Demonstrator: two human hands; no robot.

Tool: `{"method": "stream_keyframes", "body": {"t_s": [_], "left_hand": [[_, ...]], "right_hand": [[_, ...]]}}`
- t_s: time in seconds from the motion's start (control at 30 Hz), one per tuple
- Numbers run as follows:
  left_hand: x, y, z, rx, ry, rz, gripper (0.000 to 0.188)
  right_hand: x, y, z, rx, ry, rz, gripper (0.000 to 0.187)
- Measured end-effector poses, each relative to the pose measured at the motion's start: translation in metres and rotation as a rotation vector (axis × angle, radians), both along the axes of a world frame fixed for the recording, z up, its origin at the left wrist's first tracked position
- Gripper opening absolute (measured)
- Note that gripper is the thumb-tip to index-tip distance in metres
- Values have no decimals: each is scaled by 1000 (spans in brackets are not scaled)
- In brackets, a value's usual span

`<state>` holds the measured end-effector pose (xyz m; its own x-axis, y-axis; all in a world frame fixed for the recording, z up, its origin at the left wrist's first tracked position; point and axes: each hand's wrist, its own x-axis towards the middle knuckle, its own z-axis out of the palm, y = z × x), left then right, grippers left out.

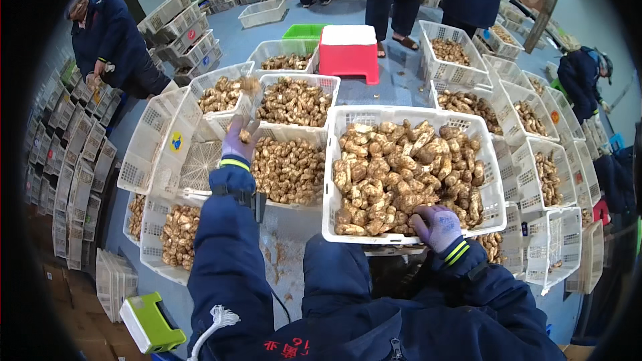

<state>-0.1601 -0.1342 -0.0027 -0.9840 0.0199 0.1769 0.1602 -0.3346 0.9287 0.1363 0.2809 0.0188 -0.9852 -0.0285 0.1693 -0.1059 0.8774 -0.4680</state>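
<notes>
My left hand (239,139), in a purple glove, reaches out over the white baskets on the left and has a brown mushroom between its fingers. Another mushroom (250,85) is in the air above the far left basket (194,91). My right hand (438,226), also gloved, rests in the near edge of the big white basket (332,180) heaped with brown mushrooms (401,170), its fingers curled onto the pile; what it grips is hidden. A basket of smaller mushrooms (289,170) lies just right of my left hand.
Many white plastic baskets of mushrooms ring me. A red stool with a white top (348,51) stands beyond them. People work at the far left (110,43), at the right (580,77) and stand at the back. A green and white device (150,323) lies low left.
</notes>
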Motion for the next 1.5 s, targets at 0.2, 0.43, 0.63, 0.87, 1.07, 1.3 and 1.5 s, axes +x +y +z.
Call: {"method": "stream_keyframes", "body": {"t_s": [0.2, 0.43, 0.63, 0.87, 1.07, 1.3, 1.5], "left_hand": [[62, 64, 31, 29, -403, -58, 27], [189, 86, 45, -394, 68, -235, 30], [255, 171, 71, 484, -630, -355, 43], [276, 212, 63, 307, -531, -483, 56], [287, 229, 43, 256, -523, -540, 25], [249, 212, 50, 236, -422, -536, 39], [233, 219, 25, 448, -566, -438, 48]], "right_hand": [[5, 4, -4, 39, 67, -23, 20], [11, 2, -3, 6, 79, -39, 19], [7, 4, -15, -404, 227, -160, 24], [40, -66, 48, -618, 172, 10, 45], [43, -48, 38, -415, 120, 80, 30], [-27, 41, 59, -71, 377, 34, 28], [-119, 92, 35, 472, -60, 135, 53]]}}
